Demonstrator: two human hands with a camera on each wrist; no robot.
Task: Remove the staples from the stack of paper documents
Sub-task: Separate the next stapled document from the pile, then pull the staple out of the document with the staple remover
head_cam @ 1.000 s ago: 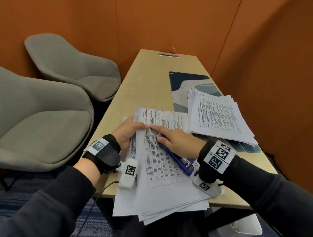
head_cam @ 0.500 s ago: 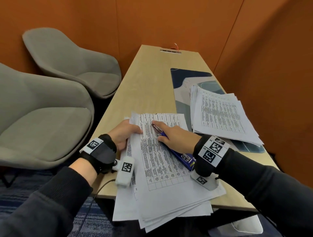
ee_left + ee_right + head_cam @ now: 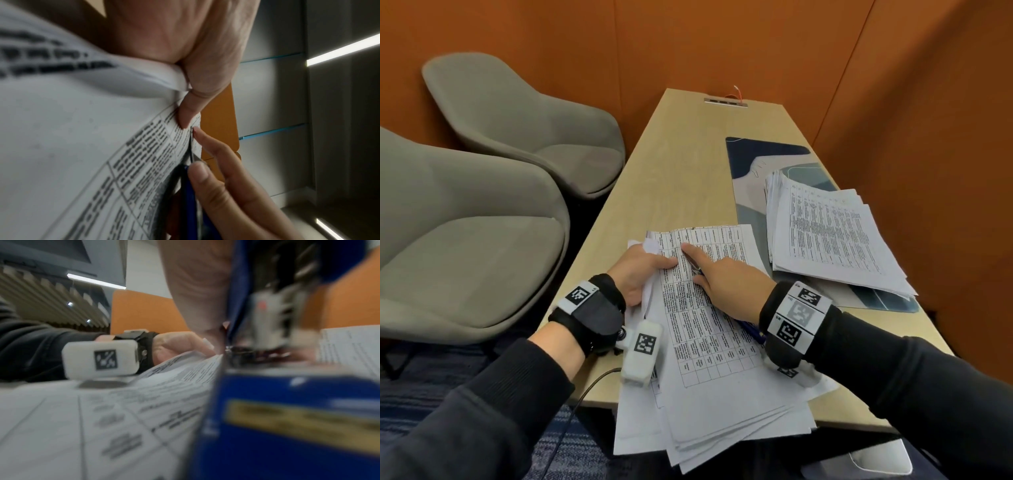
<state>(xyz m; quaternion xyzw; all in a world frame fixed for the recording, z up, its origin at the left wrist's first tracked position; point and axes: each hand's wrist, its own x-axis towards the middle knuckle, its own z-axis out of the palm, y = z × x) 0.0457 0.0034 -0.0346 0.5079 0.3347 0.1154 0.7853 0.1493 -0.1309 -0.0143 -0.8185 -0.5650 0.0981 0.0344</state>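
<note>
The stack of paper documents (image 3: 709,359) lies at the near edge of the tabletop (image 3: 674,164), its near end hanging over that edge. The left hand (image 3: 642,274) grips the stack's left side, thumb on the top sheet and fingers curled under lifted pages. The right hand (image 3: 726,284) holds a blue stapler (image 3: 751,330), index finger stretched along its metal tip, which lies flat on the top sheet just beside the left thumb; a staple there seems likely, but blur hides it. A second pile of papers (image 3: 832,236) rests to the right on a patterned mat (image 3: 763,157).
</note>
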